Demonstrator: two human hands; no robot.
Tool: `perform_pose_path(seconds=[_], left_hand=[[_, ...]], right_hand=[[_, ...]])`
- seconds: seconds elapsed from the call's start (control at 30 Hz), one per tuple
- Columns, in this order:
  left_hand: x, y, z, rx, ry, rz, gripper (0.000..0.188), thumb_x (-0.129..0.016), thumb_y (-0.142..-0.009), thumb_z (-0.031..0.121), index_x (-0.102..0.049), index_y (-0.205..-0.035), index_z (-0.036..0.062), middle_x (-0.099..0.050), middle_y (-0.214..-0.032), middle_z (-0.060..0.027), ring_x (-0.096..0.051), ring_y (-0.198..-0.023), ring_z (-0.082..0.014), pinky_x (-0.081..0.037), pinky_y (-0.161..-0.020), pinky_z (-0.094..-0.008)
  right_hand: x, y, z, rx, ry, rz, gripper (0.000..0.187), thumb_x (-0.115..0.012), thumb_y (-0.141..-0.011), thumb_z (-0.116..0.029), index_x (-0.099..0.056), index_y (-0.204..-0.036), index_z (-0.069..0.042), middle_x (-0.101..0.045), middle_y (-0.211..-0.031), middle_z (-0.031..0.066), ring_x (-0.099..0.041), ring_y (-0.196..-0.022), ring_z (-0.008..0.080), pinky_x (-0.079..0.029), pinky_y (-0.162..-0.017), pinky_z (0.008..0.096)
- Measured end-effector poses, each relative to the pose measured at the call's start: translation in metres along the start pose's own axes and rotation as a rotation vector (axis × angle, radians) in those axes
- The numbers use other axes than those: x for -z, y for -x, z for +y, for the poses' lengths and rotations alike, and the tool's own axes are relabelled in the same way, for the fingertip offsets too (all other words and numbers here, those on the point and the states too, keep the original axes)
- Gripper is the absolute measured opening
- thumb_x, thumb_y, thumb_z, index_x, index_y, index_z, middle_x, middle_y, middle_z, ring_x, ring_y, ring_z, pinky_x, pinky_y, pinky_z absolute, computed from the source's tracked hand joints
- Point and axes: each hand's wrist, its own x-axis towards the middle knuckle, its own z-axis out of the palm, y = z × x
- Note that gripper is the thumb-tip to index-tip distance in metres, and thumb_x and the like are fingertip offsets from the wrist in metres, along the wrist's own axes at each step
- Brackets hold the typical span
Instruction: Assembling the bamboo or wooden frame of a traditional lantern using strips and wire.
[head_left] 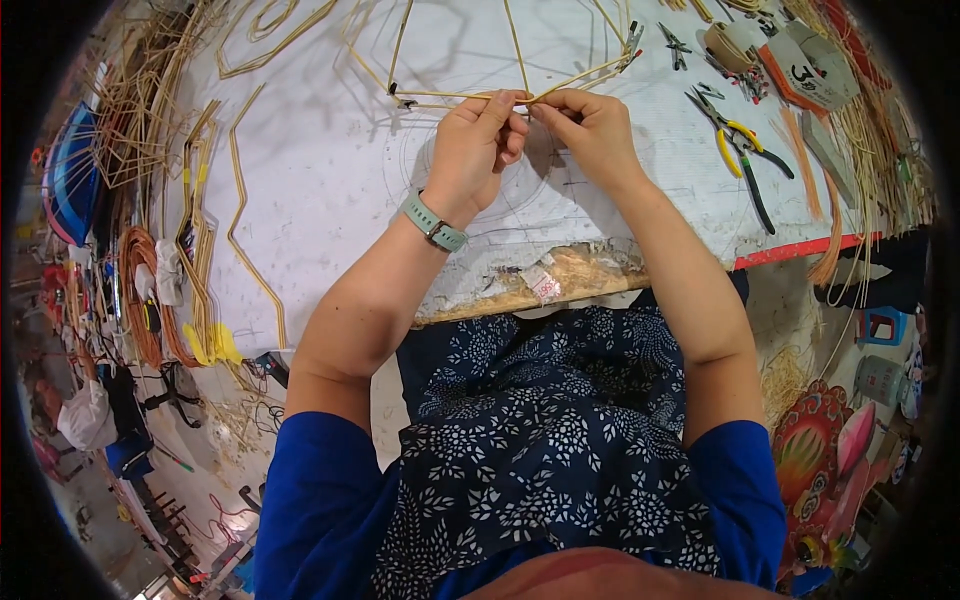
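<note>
A frame of thin bamboo strips [517,50] stands at the far middle of the white table, its struts meeting at a near corner between my hands. My left hand [478,145] pinches the strip just left of that corner with thumb and forefinger, its other fingers curled. From the other side, my right hand [595,135] grips the strip at the same joint between thumb and fingers. The fingertips nearly meet and cover the joint itself. Small dark clips sit on the frame's left corner and a clip [632,48] on its right corner.
Yellow-and-black pliers [728,135] and dark-green-handled cutters [750,180] lie at right, beyond them smaller pliers [675,47], a tape roll [728,45] and a cardboard box [808,68]. Bent bamboo strips [236,190] lie at left. The near table edge [590,275] is chipped.
</note>
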Motion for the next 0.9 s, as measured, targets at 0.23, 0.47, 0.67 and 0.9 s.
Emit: perform_pose_path(seconds=[0.23, 0.47, 0.67, 0.9], left_hand=[[-0.004, 0.0, 0.0, 0.011, -0.029, 0.002, 0.021, -0.052, -0.093, 0.019, -0.06, -0.096, -0.0006, -0.054, -0.066, -0.0021, -0.044, -0.051, -0.007, -0.035, -0.044, -0.0187], [0.002, 0.003, -0.003, -0.017, 0.011, -0.019, 0.022, -0.053, -0.092, 0.02, -0.059, -0.097, -0.0002, -0.057, -0.071, -0.0024, -0.047, -0.055, -0.0068, -0.038, -0.047, -0.0185], [-0.005, 0.003, -0.003, 0.004, -0.005, 0.023, 0.022, -0.054, -0.092, 0.021, -0.061, -0.097, 0.0005, -0.059, -0.074, -0.0023, -0.05, -0.059, -0.0064, -0.04, -0.05, -0.0185], [-0.006, 0.002, 0.001, 0.046, -0.039, 0.042, 0.021, -0.054, -0.092, 0.02, -0.062, -0.095, 0.001, -0.059, -0.075, -0.0014, -0.05, -0.063, -0.006, -0.04, -0.05, -0.018]], right_hand=[[0.001, 0.001, 0.004, 0.096, -0.037, 0.105, 0.013, -0.066, -0.078, -0.013, -0.069, -0.086, -0.003, -0.062, -0.062, 0.0044, -0.05, -0.052, 0.0061, -0.039, -0.047, 0.0227], [0.044, 0.019, -0.003, 0.189, 0.157, 0.217, 0.012, -0.068, -0.078, -0.009, -0.068, -0.086, -0.001, -0.064, -0.07, 0.0032, -0.051, -0.059, 0.006, -0.041, -0.052, 0.0212], [0.176, -0.015, 0.045, 0.289, 0.836, 0.303, 0.017, -0.066, -0.074, -0.002, -0.068, -0.09, -0.003, -0.065, -0.081, 0.0115, -0.062, -0.069, 0.023, -0.048, -0.061, 0.0308], [0.217, -0.047, 0.066, 0.075, 0.997, 0.017, 0.015, -0.063, -0.074, -0.005, -0.068, -0.088, -0.002, -0.066, -0.082, 0.0148, -0.063, -0.078, 0.0308, -0.049, -0.069, 0.0375]])
